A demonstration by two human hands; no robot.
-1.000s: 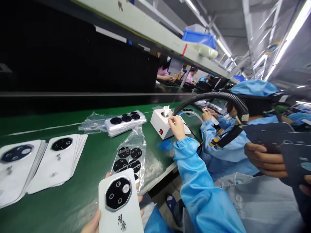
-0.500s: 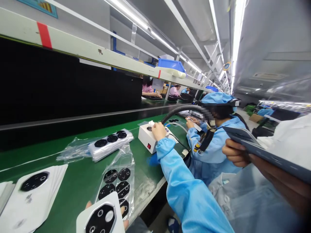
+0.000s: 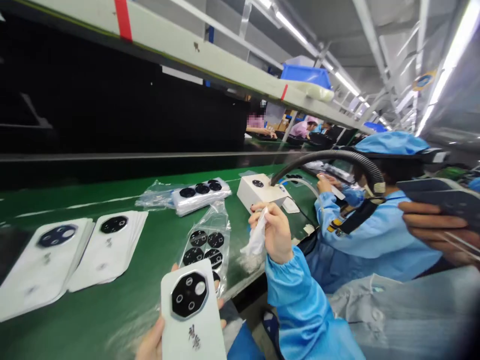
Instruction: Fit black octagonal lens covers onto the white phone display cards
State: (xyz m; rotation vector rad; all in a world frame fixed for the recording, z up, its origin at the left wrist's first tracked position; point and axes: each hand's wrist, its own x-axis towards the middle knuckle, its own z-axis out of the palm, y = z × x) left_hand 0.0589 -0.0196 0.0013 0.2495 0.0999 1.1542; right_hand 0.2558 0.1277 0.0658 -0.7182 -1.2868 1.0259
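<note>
My left hand (image 3: 152, 340) grips a white phone back cover (image 3: 202, 330) by its sides, with the black octagonal camera panel and dark lettering facing me. My right hand (image 3: 277, 232), in a blue sleeve, pinches a crumpled white wipe (image 3: 258, 237) in front of a white box (image 3: 245, 192). Behind the cover, a clear plastic sheet (image 3: 221, 210) carries several black camera discs. At the left, two fanned stacks hold similar white covers: a nearer stack (image 3: 41, 272) and a farther stack (image 3: 99, 260).
A clear-wrapped pack (image 3: 200, 192) topped with black discs lies farther back on the green bench (image 3: 123, 310). A ribbed black hose (image 3: 322, 156) arches past the white box. At right sits a co-worker (image 3: 375, 245) in blue; another person's hand (image 3: 431, 220) holds a dark flat object.
My right hand has come back from the white box with the white wipe. The cover in my left hand is raised and shows more of its face. The view has turned left.
</note>
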